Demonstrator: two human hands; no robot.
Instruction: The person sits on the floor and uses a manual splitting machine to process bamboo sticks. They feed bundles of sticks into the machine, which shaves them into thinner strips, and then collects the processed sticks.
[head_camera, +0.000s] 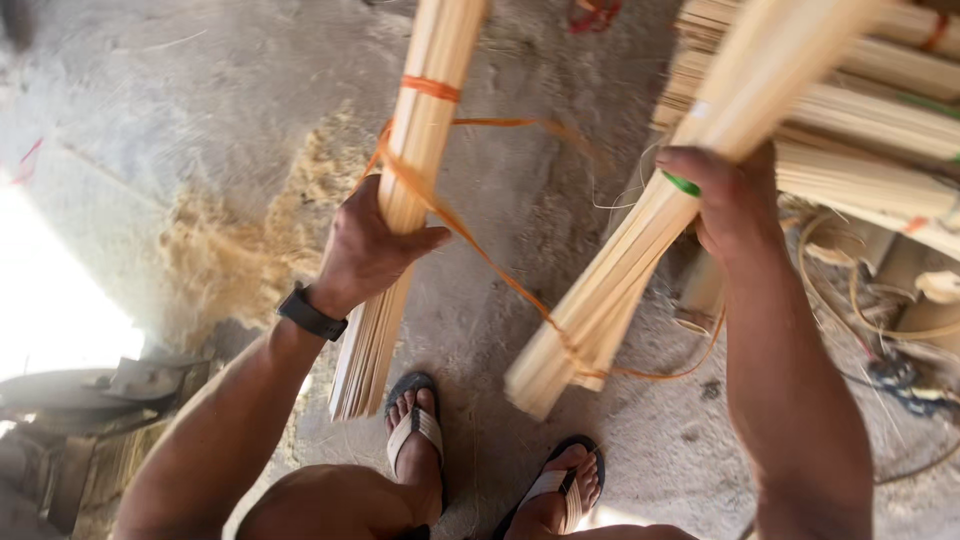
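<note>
Obs. 1: Nearest the lens: bare knees at the bottom edge, then two feet in flip-flops (420, 425) on the concrete floor (520, 200).

Obs. 2: Left side?

Obs. 1: Left hand (365, 245) closed around a bundle of pale thin sticks (405, 190), fingers wrapped from the far side, thumb across the front. Bundle near upright; lower end fans out just beside the left foot, upper end leaves the top edge. Orange tie (430, 88) binds it above the hand. Black wrist band (310, 313) on that arm.

Obs. 2: Right side?

Obs. 1: Right hand (730, 195) clenched around a second stick bundle (640, 250), tilted; lower end points down-left above the floor, ahead of the right foot, upper end runs to the top right. Green band (681, 184) circles it right at the fingers.

Obs. 2: Anything joining them?

Obs. 1: Loose orange string (500, 270) runs from the left bundle diagonally to the lower end of the right one. Bundles are apart, not touching.

Obs. 2: Surroundings?

Obs. 1: Stack of tied stick bundles (880, 110) lies behind the right hand at the right edge. Heap of sawdust-like shavings (260, 230) on the floor left of the left hand.
</note>
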